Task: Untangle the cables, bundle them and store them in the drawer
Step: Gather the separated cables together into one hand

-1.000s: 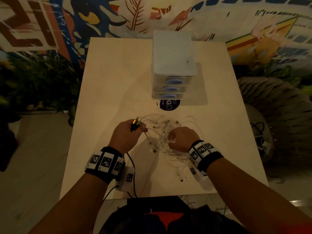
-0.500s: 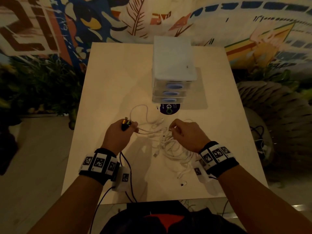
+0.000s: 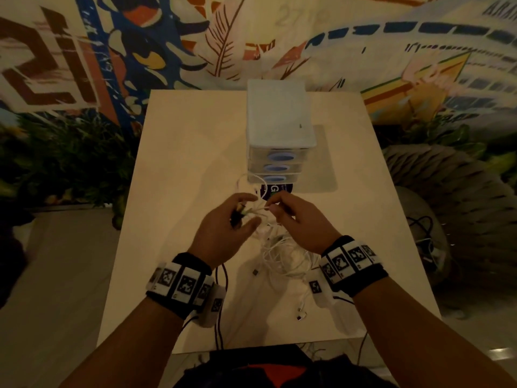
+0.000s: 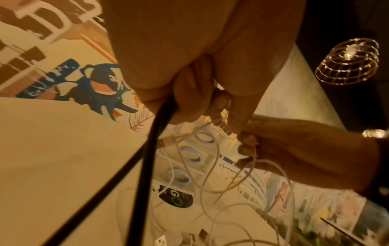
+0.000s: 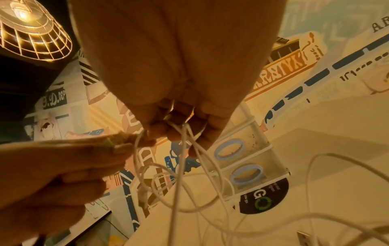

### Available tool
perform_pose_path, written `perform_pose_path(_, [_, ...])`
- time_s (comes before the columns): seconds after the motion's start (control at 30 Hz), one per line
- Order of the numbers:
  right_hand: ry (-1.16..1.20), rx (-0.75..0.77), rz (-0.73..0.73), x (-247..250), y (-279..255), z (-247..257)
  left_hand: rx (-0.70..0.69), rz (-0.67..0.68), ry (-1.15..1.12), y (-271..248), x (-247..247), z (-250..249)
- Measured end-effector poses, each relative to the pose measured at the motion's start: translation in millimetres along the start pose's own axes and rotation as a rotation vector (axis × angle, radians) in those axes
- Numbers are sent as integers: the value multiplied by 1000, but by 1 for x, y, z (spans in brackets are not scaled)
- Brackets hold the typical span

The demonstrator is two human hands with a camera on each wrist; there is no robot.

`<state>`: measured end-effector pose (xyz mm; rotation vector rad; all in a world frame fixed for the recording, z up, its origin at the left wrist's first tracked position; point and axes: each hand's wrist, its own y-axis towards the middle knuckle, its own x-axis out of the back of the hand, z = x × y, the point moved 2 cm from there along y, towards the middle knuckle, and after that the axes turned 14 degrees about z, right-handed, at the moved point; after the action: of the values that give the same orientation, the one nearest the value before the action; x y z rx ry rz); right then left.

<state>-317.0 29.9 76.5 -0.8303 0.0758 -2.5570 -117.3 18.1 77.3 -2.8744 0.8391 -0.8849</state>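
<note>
Gripping a black cable (image 4: 147, 166), the left hand (image 3: 223, 228) is hovering over the table (image 3: 173, 191). Beside it, the right hand (image 3: 299, 219) is pinching white cables (image 5: 181, 166), lifting the tangle (image 3: 282, 253) just before the closed drawers (image 3: 277, 166).

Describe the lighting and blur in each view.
Head view: dim, warm light; the hands cast soft shadows on the table, edges bent by the wide lens. Left wrist view: motion blur smears the wall, and a caged lamp glows. Right wrist view: the lamp glares top left; the white cables stay fairly sharp.
</note>
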Motion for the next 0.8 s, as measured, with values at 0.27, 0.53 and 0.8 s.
perform_pose_path(0.27, [62,32,-69,16,-2,-1,47,-59,118,11,-3,19])
perform_pose_path(0.53, [-103,-91,90,8,0,-32,-46,-202,116,4,13,3])
perform_pose_path(0.8, [-143,-183,106,7,5,-60,-91,-348,79,-8,42,-8])
